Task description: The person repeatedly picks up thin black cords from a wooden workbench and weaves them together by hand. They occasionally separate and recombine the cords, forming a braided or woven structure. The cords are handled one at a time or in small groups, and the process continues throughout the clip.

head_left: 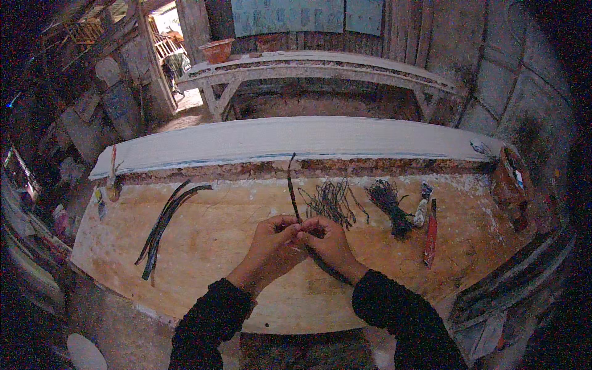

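Over the middle of the wooden board [296, 287], my left hand [275, 243] and my right hand [325, 242] meet fingertip to fingertip. Both are closed in a pinch on a thin black strip [292, 185]. One end of the strip points up and away from the fingers; another dark length runs down under my right hand. The exact spot between the fingertips is hidden. Just beyond my right hand lies a loose tangle of dark cord [333, 200]. Farther left, several black strips [165, 225] lie together in a bunch.
Right of the tangle are a tied dark cord bundle [393, 209], a small whitish roll [422, 209] and a red-handled tool [431, 240]. A brown container [513, 176] stands at the right edge. A raised white slab [296, 139] borders the far side; a bench [320, 71] stands behind.
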{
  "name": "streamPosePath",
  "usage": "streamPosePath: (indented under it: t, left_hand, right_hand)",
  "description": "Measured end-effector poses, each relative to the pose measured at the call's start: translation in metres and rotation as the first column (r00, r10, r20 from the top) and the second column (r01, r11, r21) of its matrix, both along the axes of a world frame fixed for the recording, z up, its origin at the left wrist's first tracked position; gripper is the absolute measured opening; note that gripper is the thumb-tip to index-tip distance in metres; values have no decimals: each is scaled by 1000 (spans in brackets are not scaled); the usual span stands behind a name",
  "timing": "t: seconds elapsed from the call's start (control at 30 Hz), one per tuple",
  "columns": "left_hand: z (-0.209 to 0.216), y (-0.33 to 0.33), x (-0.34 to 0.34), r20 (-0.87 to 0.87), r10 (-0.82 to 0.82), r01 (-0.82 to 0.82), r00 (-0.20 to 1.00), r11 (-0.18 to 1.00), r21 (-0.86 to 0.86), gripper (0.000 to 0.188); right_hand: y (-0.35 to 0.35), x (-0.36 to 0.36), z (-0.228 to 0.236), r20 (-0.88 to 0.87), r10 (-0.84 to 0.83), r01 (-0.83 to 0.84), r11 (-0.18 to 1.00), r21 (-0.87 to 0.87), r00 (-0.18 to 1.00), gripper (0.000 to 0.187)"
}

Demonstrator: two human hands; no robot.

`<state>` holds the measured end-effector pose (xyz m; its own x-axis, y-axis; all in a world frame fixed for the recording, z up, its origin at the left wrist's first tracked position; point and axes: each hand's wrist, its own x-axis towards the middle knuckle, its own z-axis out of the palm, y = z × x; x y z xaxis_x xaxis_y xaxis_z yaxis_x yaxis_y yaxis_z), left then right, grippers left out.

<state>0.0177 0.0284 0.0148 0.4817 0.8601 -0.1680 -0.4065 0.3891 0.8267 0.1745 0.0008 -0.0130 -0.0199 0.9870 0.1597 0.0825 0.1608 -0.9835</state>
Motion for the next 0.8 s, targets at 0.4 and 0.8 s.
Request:
streamPosePath:
  t: [0.4,0.8]
  left_hand:
    - [-12,5,-2,20,2,-2,1000,1000,-3,7]
    - [5,-8,3,108,5,7,994,994,-109,7]
  right_hand:
    - [-1,-2,-3,137,-70,66,997,32,988,12]
    - [0,-8,-12,197,-193,147,964,223,961,15]
